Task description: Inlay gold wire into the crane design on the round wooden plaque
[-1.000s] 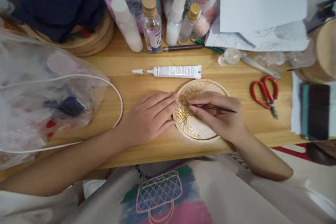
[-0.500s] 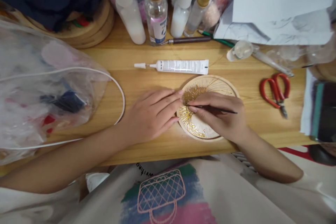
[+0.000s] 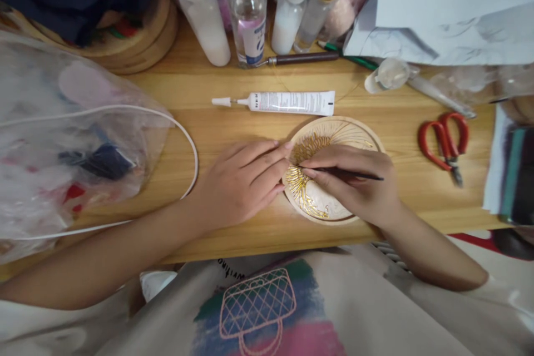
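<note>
A round wooden plate [image 3: 334, 212] with a gold wire pattern and thin drawn lines lies flat on the wooden table. My right hand [image 3: 359, 181] pinches a thin dark tool [image 3: 367, 176] over the plate, its tip near the gold pattern at the left side. My left hand [image 3: 250, 181] lies flat with fingers stretched, their tips at the plate's left rim, close to the tool's tip. Above the plate is a white tube [image 3: 292, 103] with its narrow nozzle pointing left.
Bottles [image 3: 248, 16] stand at the back beside a dark-handled tool [image 3: 306, 58]. Red-handled pliers [image 3: 444, 142] lie at the right, papers [image 3: 450, 0] behind them. A plastic bag [image 3: 95, 139] and white cable [image 3: 194, 156] are at the left.
The view has shifted slightly, so the pliers and papers appear a little farther right. Both hands hold nearly the same pose at the plate.
</note>
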Demonstrator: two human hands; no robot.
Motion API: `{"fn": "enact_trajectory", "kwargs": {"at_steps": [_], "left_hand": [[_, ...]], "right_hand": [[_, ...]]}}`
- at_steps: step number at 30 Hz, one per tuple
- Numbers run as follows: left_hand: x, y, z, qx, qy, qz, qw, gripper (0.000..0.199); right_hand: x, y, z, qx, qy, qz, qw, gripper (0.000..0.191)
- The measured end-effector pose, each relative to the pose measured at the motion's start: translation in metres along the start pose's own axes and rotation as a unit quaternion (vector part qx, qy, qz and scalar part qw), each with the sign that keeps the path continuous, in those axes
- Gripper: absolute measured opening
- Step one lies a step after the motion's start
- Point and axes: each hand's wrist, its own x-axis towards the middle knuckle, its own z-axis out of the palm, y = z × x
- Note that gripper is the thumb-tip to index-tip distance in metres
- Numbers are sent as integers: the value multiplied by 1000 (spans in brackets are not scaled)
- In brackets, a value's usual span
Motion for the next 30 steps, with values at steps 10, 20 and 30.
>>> {"fn": "enact_trajectory", "kwargs": {"at_steps": [10,20,30], "left_hand": [[0,0,-2,33,2,29,999,22],[2,1,-2,47,-2,32,998,22],[3,1,-3,58,13,44,997,21]], "right_hand": [[2,1,1,3,1,5,1000,11],[2,1,1,2,-9,30,999,7],[1,4,0,14,0,38,999,6]]}}
